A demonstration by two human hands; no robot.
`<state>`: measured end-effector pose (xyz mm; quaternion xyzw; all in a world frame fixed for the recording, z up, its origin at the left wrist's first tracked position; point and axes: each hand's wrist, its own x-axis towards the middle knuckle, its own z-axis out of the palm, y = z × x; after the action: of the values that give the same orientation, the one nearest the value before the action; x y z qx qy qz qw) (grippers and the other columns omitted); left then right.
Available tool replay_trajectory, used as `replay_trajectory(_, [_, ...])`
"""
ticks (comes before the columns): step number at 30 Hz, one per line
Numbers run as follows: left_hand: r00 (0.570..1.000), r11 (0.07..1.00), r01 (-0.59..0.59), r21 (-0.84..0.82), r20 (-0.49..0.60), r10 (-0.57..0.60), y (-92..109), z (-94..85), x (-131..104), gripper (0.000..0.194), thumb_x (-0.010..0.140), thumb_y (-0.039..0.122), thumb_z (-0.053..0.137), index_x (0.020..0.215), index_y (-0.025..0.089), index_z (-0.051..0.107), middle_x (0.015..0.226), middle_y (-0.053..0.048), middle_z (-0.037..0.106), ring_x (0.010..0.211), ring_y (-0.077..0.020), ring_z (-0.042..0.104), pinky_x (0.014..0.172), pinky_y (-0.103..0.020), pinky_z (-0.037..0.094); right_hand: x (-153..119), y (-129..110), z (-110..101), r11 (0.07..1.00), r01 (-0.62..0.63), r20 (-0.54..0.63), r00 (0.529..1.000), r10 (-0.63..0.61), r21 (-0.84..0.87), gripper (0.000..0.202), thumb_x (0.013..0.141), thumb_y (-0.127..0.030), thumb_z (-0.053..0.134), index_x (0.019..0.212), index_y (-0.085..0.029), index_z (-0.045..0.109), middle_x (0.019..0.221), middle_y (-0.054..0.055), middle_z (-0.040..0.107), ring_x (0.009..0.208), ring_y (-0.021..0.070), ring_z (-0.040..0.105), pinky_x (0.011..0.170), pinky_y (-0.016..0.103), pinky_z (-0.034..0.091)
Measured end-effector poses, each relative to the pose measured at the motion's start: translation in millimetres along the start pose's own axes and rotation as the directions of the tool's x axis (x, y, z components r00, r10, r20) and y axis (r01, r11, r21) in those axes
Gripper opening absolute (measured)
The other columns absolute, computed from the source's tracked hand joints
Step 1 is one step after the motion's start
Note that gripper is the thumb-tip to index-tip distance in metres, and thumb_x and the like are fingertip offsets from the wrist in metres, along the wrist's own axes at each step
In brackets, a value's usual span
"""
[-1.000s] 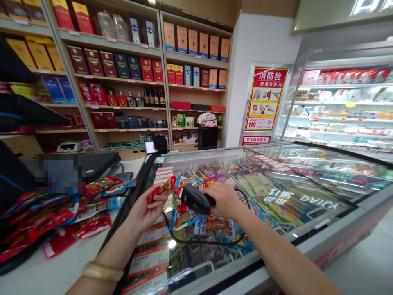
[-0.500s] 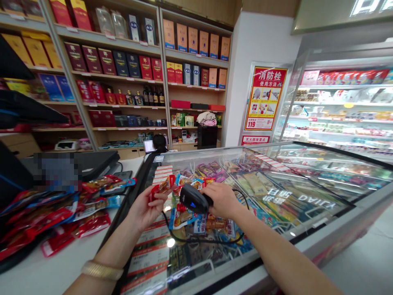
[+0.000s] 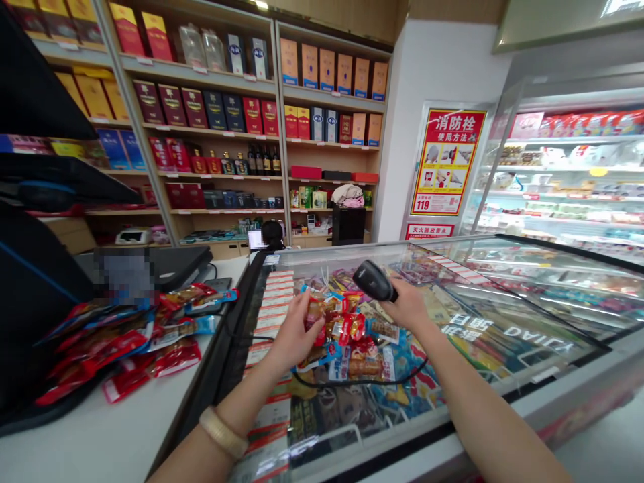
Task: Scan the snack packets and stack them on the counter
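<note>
My right hand (image 3: 406, 305) is closed round the handle of a black barcode scanner (image 3: 373, 280), raised above the glass lid with its head pointing up and left. A small pile of snack packets (image 3: 365, 362), red, blue and clear with brown food inside, lies on the glass below it. At the pile's left edge, my left hand (image 3: 296, 332) has thumb and fingers about a red snack packet (image 3: 315, 314); its fingertips are partly hidden. The scanner's black cable (image 3: 352, 385) loops across the glass in front of the pile.
The glass-topped freezer (image 3: 483, 402) spans the middle and right. More snack packets (image 3: 131, 342) are heaped on the white counter (image 3: 65, 436) at left, beside a dark monitor (image 3: 35, 235). Shelves of boxes (image 3: 221, 111) stand behind; a person's head (image 3: 273, 235) shows beyond the freezer.
My left hand has moved right and down with the red packet to the pile. My right hand has lifted the scanner up and to the right, away from that packet. The view has shifted slightly.
</note>
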<state>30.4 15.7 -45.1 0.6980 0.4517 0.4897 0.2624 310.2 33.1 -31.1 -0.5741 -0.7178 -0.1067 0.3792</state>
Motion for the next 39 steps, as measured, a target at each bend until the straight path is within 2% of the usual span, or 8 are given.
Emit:
replay_trajectory(4, [0.971,0.902,-0.224,0.370,0.160,0.176,-7.9,10.9,-1.9,0.069,0.086,0.026,0.056,0.151,0.024,0.034,0.156,-0.017,0.026,0.141,-0.0323,0.035,0.112,-0.050,0.034,3.4,13.5,-4.8,0.985,-0.160,-0.008,0.987,0.160,-0.060,0.027,0.075,-0.029,0.063,0.100,-0.021,0.069,0.091,0.008,0.073,0.084,0.0258,0.068,0.069,0.030,0.046])
replay_trajectory(12, [0.974,0.734,-0.213,0.645,0.080,0.213,-15.5,-2.6,-0.5,0.052,0.095,0.037,0.041,0.144,0.021,0.044,0.149,-0.018,0.038,0.135,-0.0327,0.040,0.106,-0.053,0.037,1.1,9.8,-1.0,0.989,-0.127,0.032,0.991,0.130,-0.078,0.030,0.076,-0.028,0.063,0.106,-0.022,0.067,0.097,0.008,0.073,0.090,0.0269,0.068,0.072,0.030,0.046])
replay_trajectory(17, [0.990,0.653,0.011,0.757,-0.099,0.097,-8.0,-31.6,7.8,0.048,0.092,0.031,0.041,0.135,0.016,0.056,0.144,-0.020,0.045,0.133,-0.0334,0.042,0.106,-0.051,0.036,0.4,8.2,3.3,0.990,-0.104,0.045,0.993,0.108,-0.096,0.027,0.077,-0.030,0.064,0.103,-0.023,0.068,0.097,0.007,0.073,0.090,0.0253,0.068,0.073,0.028,0.046])
replay_trajectory(21, [0.947,0.529,0.293,0.797,-0.319,-0.044,-16.3,-70.8,7.8,0.049,0.083,0.021,0.047,0.130,0.015,0.060,0.142,-0.024,0.047,0.130,-0.0384,0.043,0.106,-0.057,0.030,0.4,4.7,3.3,0.988,-0.108,0.074,0.990,0.116,-0.110,0.022,0.076,-0.031,0.065,0.096,-0.023,0.069,0.088,0.005,0.073,0.083,0.0234,0.068,0.068,0.026,0.043])
replay_trajectory(25, [0.853,0.653,0.434,0.621,-0.517,-0.074,-38.7,-117.4,3.9,0.032,0.071,0.018,0.056,0.099,0.017,0.071,0.115,-0.025,0.062,0.123,-0.0469,0.046,0.105,-0.067,0.019,-0.2,0.6,2.2,0.993,-0.089,0.086,0.992,0.095,-0.071,0.026,0.076,-0.030,0.065,0.101,-0.023,0.068,0.087,0.005,0.074,0.080,0.0231,0.067,0.065,0.027,0.041])
replay_trajectory(28, [0.769,0.752,0.496,0.434,-0.622,-0.148,-50.3,-142.8,2.2,0.003,0.068,0.020,0.060,0.068,0.019,0.063,0.097,-0.022,0.066,0.125,-0.0500,0.043,0.102,-0.072,0.012,-1.1,-1.6,2.4,0.995,-0.084,0.103,0.991,0.090,-0.060,0.025,0.077,-0.030,0.064,0.100,-0.022,0.067,0.089,0.006,0.074,0.079,0.0232,0.067,0.065,0.027,0.042])
replay_trajectory(29, [0.754,0.763,0.507,0.401,-0.636,-0.167,-51.9,-147.7,1.9,0.007,0.068,0.022,0.059,0.062,0.020,0.058,0.094,-0.021,0.066,0.126,-0.0497,0.042,0.102,-0.073,0.011,-1.4,-2.2,2.8,0.995,-0.078,0.104,0.991,0.084,-0.057,0.023,0.077,-0.030,0.064,0.098,-0.021,0.067,0.090,0.006,0.074,0.080,0.0232,0.067,0.066,0.027,0.042])
replay_trajectory(39, [0.733,0.770,0.489,0.410,-0.672,-0.108,-39.3,-146.3,-0.8,0.026,0.067,0.022,0.056,0.047,0.020,0.038,0.085,-0.026,0.065,0.120,-0.0516,0.047,0.098,-0.076,0.014,-3.1,-9.9,5.1,0.998,-0.040,0.145,0.988,0.045,-0.039,0.027,0.075,-0.027,0.067,0.101,-0.022,0.068,0.093,0.007,0.074,0.086,0.0236,0.068,0.071,0.028,0.044])
